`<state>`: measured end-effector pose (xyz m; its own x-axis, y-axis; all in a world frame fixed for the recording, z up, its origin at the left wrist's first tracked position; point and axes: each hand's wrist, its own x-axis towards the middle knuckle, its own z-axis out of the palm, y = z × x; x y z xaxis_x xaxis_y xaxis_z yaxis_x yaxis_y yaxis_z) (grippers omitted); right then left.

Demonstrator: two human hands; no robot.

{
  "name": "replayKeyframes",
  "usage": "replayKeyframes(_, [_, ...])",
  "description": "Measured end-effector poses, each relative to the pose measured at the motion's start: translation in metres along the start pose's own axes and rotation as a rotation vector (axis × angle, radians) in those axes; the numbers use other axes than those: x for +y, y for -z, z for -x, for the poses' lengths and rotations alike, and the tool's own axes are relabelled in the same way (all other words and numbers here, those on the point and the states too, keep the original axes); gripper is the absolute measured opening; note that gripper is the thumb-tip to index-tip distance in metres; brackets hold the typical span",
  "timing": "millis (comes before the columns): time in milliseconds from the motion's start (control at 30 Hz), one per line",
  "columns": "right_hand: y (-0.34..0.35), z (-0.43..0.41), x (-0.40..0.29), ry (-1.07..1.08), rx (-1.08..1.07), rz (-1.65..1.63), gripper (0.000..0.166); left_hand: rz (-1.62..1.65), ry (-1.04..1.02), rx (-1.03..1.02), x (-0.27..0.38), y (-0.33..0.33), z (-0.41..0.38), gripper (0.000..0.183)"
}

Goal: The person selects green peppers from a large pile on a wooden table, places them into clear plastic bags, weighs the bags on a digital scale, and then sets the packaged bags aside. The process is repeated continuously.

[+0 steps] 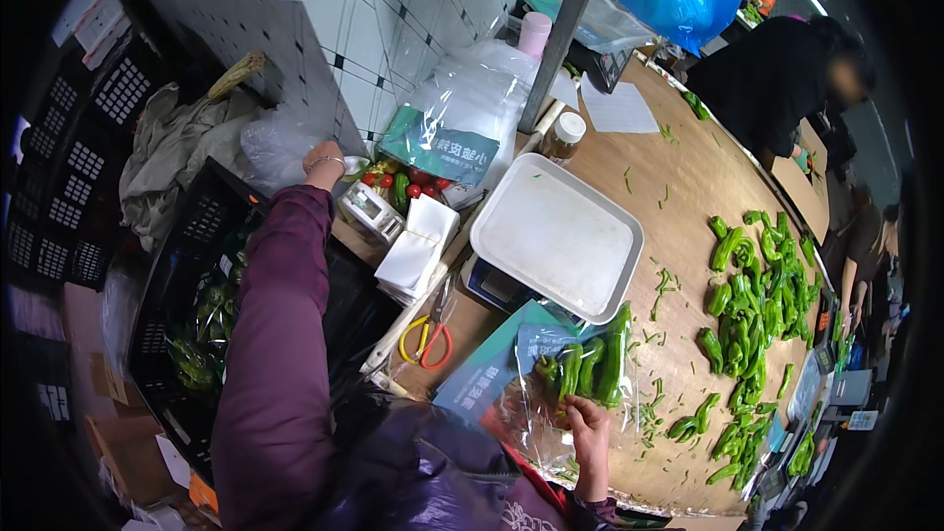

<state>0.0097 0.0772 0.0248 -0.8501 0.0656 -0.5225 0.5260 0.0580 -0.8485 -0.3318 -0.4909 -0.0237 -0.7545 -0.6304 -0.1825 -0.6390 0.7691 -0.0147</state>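
My right hand (590, 428) pinches the lower part of a clear plastic bag (527, 420) at the table's near edge. Several green peppers (590, 369) lie inside the bag, which has printed panels. My left hand (323, 162) is stretched out to the far left, by the tiled wall. Its fingers are bent beside a crumpled clear plastic bag (276, 147); their grip is hidden, so I cannot tell whether they hold it. Just right of that hand are a small white device (371, 212) and some red tomatoes (414, 192).
A scale (490, 287) bears a white tray (557, 236). Scissors (428, 339) with yellow and red handles lie near a stack of white papers (418, 247). Loose green peppers (759, 310) are heaped rightward. A black crate (158, 354) holds bagged greens. A metal post (557, 37) stands behind; a person (767, 88) bends nearby.
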Motion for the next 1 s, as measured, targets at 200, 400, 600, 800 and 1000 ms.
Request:
replayKeyframes(200, [-0.003,-0.006,0.004,-0.066,0.031,0.018,0.022,-0.065,-0.346,-0.367,0.003,-0.040,-0.031,0.032])
replayKeyframes(400, [-0.010,-0.021,0.001,-0.094,0.019,0.023,0.023,0.841,0.198,-0.702,-0.010,-0.083,-0.060,0.020])
replayKeyframes(600, [-0.011,-0.021,0.005,-0.096,-0.014,-0.039,0.024,1.097,0.222,-0.836,0.011,-0.041,0.003,0.037])
replayKeyframes(800, [-0.015,-0.015,0.005,-0.096,0.031,0.056,0.023,0.840,-0.135,-0.634,0.016,-0.065,-0.017,0.049])
replayKeyframes(1000, [0.055,0.001,-0.015,0.107,0.126,0.308,0.029,1.184,-0.229,-0.618,-0.078,-0.077,-0.047,0.040])
